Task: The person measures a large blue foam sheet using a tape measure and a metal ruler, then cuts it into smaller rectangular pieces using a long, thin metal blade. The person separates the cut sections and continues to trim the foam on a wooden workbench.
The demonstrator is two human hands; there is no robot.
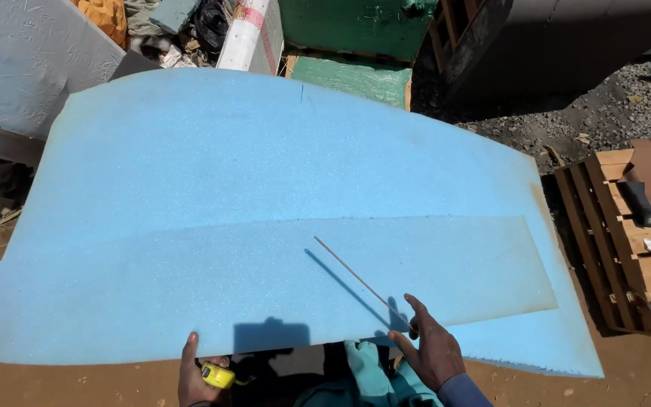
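Foam sheet blue, broad; outdoors, gravel, wooden pallet beside.

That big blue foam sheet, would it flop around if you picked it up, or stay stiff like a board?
The blue foam sheet would probably bend and sag: it already looks bowed across the top. It looks like soft, airy foam, so likely light for its size. Being so wide, it may be awkward for the left hand and right hand at its near edge.
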